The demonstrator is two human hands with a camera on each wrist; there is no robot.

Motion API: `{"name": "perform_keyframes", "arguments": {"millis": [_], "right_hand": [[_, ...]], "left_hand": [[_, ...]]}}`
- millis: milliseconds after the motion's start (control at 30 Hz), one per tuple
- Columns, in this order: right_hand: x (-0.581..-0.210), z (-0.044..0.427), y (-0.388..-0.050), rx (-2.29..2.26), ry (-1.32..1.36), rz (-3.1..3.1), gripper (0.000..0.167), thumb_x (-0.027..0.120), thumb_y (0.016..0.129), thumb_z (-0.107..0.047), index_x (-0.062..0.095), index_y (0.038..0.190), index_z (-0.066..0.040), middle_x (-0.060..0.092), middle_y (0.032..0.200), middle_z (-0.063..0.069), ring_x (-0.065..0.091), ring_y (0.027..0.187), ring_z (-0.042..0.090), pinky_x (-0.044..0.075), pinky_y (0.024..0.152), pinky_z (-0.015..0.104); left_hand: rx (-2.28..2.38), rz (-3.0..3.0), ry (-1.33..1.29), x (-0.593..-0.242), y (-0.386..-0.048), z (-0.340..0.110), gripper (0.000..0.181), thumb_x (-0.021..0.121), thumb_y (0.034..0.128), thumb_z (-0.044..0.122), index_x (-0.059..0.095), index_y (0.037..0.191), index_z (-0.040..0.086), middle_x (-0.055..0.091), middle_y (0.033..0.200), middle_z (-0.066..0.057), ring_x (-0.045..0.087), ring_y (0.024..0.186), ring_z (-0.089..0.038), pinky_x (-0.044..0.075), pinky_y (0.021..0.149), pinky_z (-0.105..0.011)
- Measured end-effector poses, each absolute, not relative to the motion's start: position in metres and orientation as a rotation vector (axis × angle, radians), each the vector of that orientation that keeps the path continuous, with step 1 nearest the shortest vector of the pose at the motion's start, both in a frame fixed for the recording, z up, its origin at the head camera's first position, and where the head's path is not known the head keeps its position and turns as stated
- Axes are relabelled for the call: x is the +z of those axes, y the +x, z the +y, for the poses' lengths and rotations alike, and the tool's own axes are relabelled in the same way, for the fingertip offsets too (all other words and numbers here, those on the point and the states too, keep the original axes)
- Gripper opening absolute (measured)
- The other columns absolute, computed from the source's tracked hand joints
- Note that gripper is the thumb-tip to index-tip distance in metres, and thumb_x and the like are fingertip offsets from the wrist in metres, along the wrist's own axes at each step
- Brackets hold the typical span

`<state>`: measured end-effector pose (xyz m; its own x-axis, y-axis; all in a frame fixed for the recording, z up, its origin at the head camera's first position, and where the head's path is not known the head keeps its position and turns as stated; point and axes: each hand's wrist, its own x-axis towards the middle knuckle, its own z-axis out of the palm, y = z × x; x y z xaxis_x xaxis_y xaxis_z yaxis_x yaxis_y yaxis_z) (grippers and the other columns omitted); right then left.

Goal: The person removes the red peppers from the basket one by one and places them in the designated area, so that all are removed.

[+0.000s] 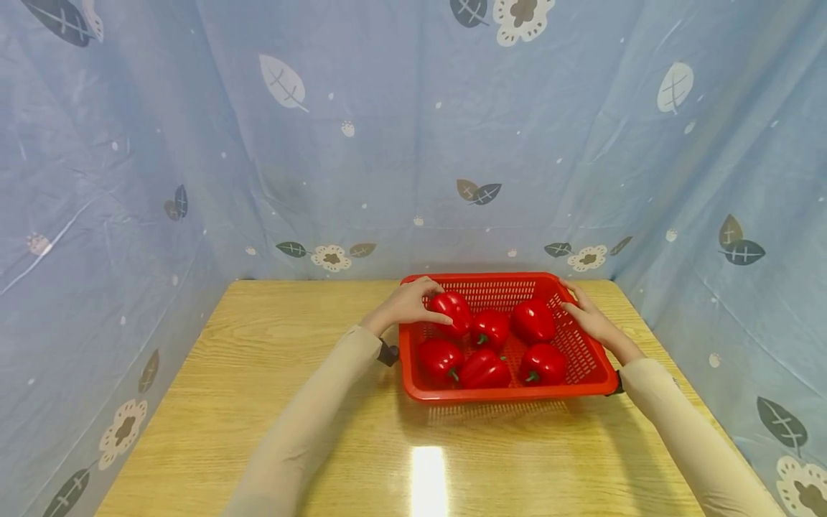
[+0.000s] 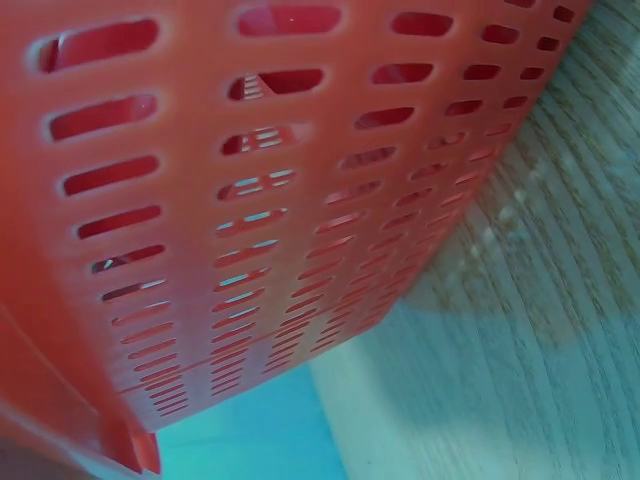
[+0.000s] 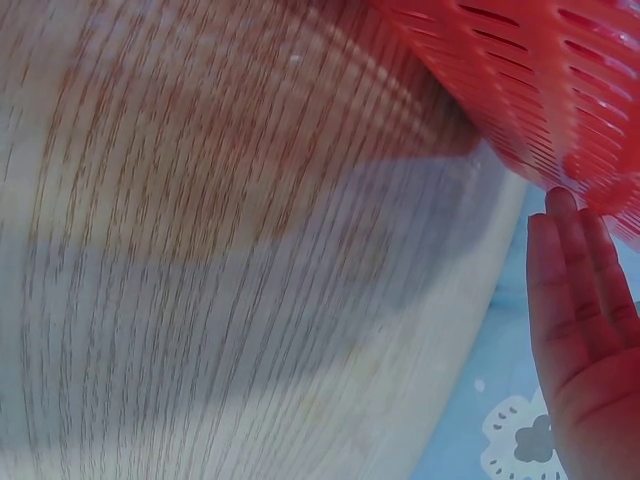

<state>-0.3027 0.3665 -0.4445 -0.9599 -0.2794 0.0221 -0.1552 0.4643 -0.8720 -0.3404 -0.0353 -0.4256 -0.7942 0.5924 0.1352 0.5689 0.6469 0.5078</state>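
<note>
A red plastic basket (image 1: 504, 393) with slotted walls holds several shiny red bell peppers. My left hand (image 1: 410, 301) reaches over its left rim, thumb and fingers bent round the bell pepper (image 1: 451, 313) at the back left. That hand is out of sight in the left wrist view, where the slotted basket wall (image 2: 300, 200) fills most of the picture. At the right rim is my right hand (image 1: 594, 319), thumb on the inner side. In the right wrist view its fingers (image 3: 575, 270) lie straight, tips against the outer wall.
Other bell peppers lie at the middle (image 1: 491, 329), back right (image 1: 533, 321) and along the front (image 1: 484, 370). The basket stands on a light wooden table (image 1: 271, 337). A blue patterned curtain (image 1: 388, 158) surrounds the table's back and sides.
</note>
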Motion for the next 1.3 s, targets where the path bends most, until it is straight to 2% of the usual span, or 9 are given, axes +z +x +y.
{"name": "perform_keyframes", "arguments": {"millis": [333,567,833,1300], "right_hand": [[-0.444,0.366,-0.302,-1.467,-0.397,2.616,0.06,0.034,0.101,-0.018,-0.002,0.147,-0.003,0.024,0.138,0.038,0.059,0.096,0.04,0.056,0.069,0.036],[-0.442,0.366,-0.302,-1.458,-0.394,2.619,0.061,0.035,0.101,-0.016,-0.002,0.147,-0.003,0.027,0.135,0.039,0.064,0.088,0.029,0.056,0.067,0.033],[-0.444,0.369,-0.301,-1.461,-0.412,2.611,0.062,0.038,0.1,-0.016,0.0,0.148,-0.004,0.037,0.126,0.042,0.065,0.085,0.034,0.056,0.065,0.036],[-0.441,0.372,-0.305,-1.218,-0.458,2.795,0.059,0.039,0.1,-0.015,0.009,0.148,-0.001,0.042,0.124,0.041,0.067,0.076,0.027,0.056,0.061,0.033]], "left_hand": [[0.973,2.777,0.977,-0.419,-0.337,-0.04,0.068,0.074,0.0675,0.056,0.055,0.12,0.017,0.053,0.121,0.002,0.053,0.109,-0.017,0.047,0.09,-0.034],[1.061,2.759,0.943,-0.414,-0.334,-0.044,0.069,0.075,0.0664,0.056,0.056,0.121,0.018,0.051,0.122,0.003,0.052,0.108,-0.016,0.047,0.09,-0.034],[1.091,2.791,0.961,-0.413,-0.332,-0.049,0.069,0.075,0.0639,0.059,0.058,0.117,0.019,0.051,0.12,0.004,0.052,0.104,-0.013,0.048,0.088,-0.033],[1.125,2.801,0.928,-0.406,-0.325,-0.057,0.064,0.077,0.0666,0.052,0.058,0.116,0.017,0.052,0.117,0.004,0.051,0.104,-0.013,0.048,0.088,-0.033]]}}
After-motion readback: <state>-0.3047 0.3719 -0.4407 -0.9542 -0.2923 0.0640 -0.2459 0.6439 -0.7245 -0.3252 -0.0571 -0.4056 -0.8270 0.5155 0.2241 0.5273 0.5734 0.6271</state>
